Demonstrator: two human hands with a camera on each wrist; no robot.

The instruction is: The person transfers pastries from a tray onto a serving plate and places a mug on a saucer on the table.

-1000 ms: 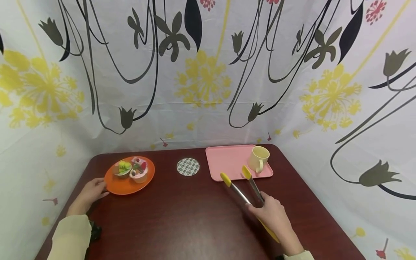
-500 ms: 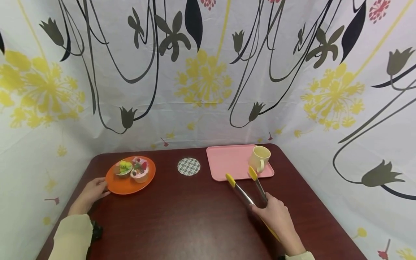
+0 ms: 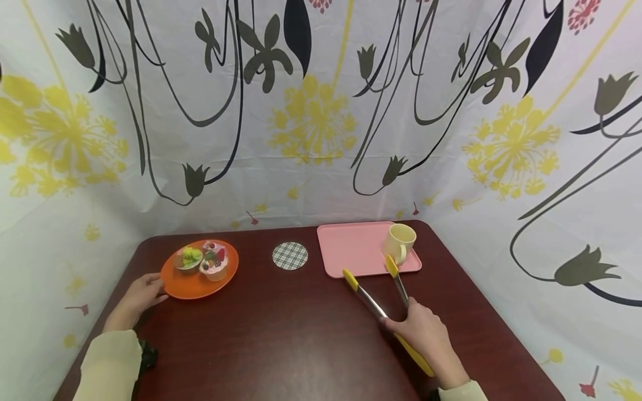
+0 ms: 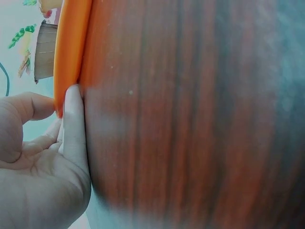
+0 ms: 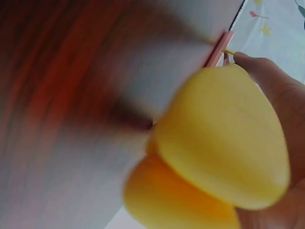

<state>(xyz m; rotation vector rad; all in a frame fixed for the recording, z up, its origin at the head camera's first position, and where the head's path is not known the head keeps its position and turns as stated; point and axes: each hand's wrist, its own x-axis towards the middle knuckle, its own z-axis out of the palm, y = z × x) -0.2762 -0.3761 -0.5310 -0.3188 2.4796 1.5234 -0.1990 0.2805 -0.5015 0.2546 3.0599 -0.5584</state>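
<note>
In the head view my left hand (image 3: pixel 142 296) pinches the near-left rim of an orange plate (image 3: pixel 183 288). The left wrist view shows the thumb (image 4: pixel 39 106) above that rim and a finger beneath it. Small cupcakes sit on the plate; one cupcake (image 3: pixel 214 268) has berries on top, another cupcake (image 3: pixel 189 260) a yellow-green topping. On the right, my right hand (image 3: pixel 423 333) grips a pair of tongs (image 3: pixel 370 301) with yellow tips and handles. The tongs' arms are spread with nothing between them, their tips near the front edge of a pink tray (image 3: pixel 346 250). Yellow handle ends fill much of the right wrist view.
A cream mug (image 3: pixel 399 242) stands upright on the tray's right side, close to one tong tip. Between plate and tray lies a round checked coaster (image 3: pixel 290 256). A patterned curtain (image 3: pixel 316 184) borders the dark wooden table (image 3: pixel 281 334).
The tongs' tips have spread a little wider apart, the right tip shifting right towards the mug. My left hand and the plate have stayed in place.
</note>
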